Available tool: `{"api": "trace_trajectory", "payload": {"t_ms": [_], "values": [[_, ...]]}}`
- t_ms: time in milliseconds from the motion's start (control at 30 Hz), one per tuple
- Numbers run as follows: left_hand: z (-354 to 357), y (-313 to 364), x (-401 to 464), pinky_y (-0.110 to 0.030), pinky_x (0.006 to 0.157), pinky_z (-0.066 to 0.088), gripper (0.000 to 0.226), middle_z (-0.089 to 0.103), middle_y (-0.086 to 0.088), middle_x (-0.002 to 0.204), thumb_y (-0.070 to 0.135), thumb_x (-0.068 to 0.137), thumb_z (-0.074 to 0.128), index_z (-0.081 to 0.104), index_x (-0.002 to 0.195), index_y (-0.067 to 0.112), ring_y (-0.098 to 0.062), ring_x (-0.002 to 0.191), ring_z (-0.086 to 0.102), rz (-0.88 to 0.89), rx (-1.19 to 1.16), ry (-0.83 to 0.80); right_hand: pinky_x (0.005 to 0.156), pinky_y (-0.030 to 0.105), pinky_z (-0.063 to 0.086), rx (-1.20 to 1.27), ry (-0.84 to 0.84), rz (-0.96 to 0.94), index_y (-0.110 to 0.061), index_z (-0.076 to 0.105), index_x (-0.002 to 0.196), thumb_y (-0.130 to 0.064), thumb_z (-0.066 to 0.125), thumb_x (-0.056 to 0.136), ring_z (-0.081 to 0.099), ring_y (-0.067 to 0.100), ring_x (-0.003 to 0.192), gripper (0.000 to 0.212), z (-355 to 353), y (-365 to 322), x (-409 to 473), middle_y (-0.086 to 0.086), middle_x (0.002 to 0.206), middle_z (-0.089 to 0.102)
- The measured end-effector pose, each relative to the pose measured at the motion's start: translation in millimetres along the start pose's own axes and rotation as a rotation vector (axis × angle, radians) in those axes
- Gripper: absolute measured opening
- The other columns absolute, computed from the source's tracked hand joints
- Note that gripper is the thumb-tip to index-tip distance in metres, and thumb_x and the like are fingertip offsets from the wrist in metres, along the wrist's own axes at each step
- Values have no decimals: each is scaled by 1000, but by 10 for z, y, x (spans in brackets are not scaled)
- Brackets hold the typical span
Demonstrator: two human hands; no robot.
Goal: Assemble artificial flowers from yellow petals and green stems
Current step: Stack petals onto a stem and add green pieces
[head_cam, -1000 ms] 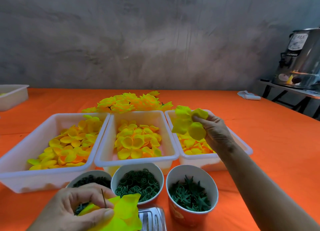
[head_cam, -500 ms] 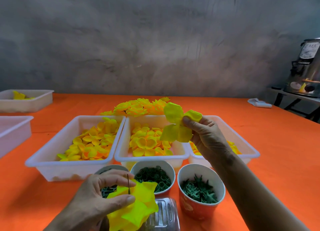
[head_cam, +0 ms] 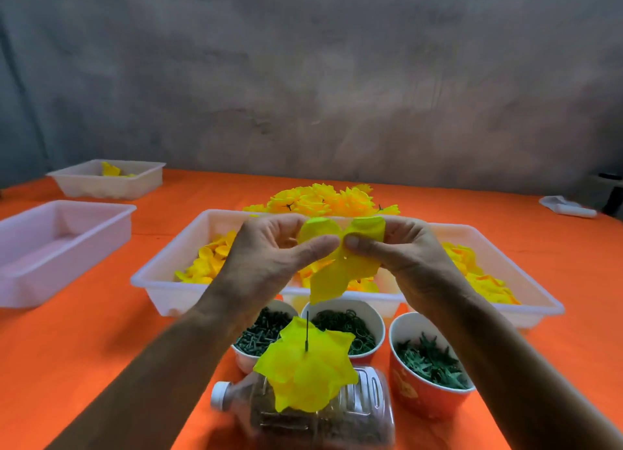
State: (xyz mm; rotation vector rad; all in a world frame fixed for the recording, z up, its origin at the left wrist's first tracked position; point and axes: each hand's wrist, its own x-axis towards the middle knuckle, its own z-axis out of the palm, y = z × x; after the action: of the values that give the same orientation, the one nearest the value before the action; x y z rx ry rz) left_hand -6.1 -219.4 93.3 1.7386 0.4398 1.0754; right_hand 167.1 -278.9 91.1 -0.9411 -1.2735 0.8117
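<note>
Both hands are raised together over the trays, holding one yellow petal piece (head_cam: 340, 264) between them. My left hand (head_cam: 269, 257) pinches its left side and my right hand (head_cam: 401, 257) pinches its right side, thumbs nearly meeting. Below them a larger yellow petal layer (head_cam: 306, 372) sits on a thin upright spike (head_cam: 307, 331) above a clear plastic bottle (head_cam: 323, 412) lying on its side. Three cups hold dark green pegs (head_cam: 259, 335), green rings (head_cam: 347, 324) and green star-shaped calyxes (head_cam: 431, 362).
Three white trays of yellow petals stand side by side, left (head_cam: 168, 281), middle (head_cam: 340, 294) and right (head_cam: 526, 281). Finished yellow flowers (head_cam: 323, 200) are piled behind them. Two more white trays (head_cam: 64, 244) (head_cam: 108, 179) sit at the left on the orange table (head_cam: 84, 341).
My left hand let go of the big petal layer on the spike and rose to meet my right hand. Both now hold the smaller petal piece.
</note>
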Motion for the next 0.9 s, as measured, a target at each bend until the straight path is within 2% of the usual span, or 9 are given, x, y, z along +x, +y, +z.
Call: {"api": "trace_trajectory", "payload": {"t_ms": [100,267,400,467,533,600,733,833,900], "values": [[23,-35,38,-22,66,52,26,72,-5,70,24,64,71,70,77,2,-15,66,64,-33,-79,79,55,26,53,-34,22,19,2,69,87,-10,71,64,65,18,61,26,65,-23,-14,13,78,71],[110,-55,37,-13,47,43,23,63,1,56,22,65,70,60,68,1,-6,50,55,-73,-98,179,47,24,50,-36,66,84,0,70,83,-14,73,62,63,18,54,25,178,-36,-50,15,74,70],[111,-80,33,-18,51,48,22,64,6,55,23,66,70,63,73,4,-6,50,58,-80,-157,228,44,21,47,30,87,178,2,68,91,-23,70,66,63,18,55,36,230,-29,-51,18,80,67],[84,-100,43,-14,45,44,17,61,9,51,19,72,71,64,76,5,-2,44,54,-101,-195,302,44,20,47,79,69,271,0,69,94,-30,69,66,62,15,55,41,220,-40,-68,12,78,63],[58,-118,43,-11,39,39,10,60,9,47,13,77,70,62,72,10,0,38,50,-107,-222,396,47,19,48,94,3,345,-14,73,76,-31,71,62,62,11,54,22,195,-52,-99,5,72,66],[25,-143,29,-13,40,41,12,63,7,50,10,78,70,62,70,12,-3,40,54,-99,-257,445,47,18,48,112,-28,380,-16,73,66,-23,72,58,62,8,53,11,177,-40,-131,4,68,70],[-21,-161,-41,-14,47,47,11,65,9,54,16,72,71,62,67,14,-1,49,58,-69,-199,402,45,17,47,145,19,406,-7,67,84,-14,65,59,62,8,50,26,198,10,-153,5,64,69],[-38,-163,-83,-16,49,48,12,65,6,54,13,74,70,63,65,10,-5,49,57,-16,-159,391,47,19,48,186,34,431,-11,67,83,-28,57,75,64,11,53,21,236,-10,-141,5,68,70],[-49,-168,-97,-20,53,50,10,66,4,57,12,75,70,65,67,8,-10,53,57,7,-125,402,51,22,49,229,17,480,-13,67,84,-44,45,87,67,14,60,39,237,-30,-129,5,75,71]]}}
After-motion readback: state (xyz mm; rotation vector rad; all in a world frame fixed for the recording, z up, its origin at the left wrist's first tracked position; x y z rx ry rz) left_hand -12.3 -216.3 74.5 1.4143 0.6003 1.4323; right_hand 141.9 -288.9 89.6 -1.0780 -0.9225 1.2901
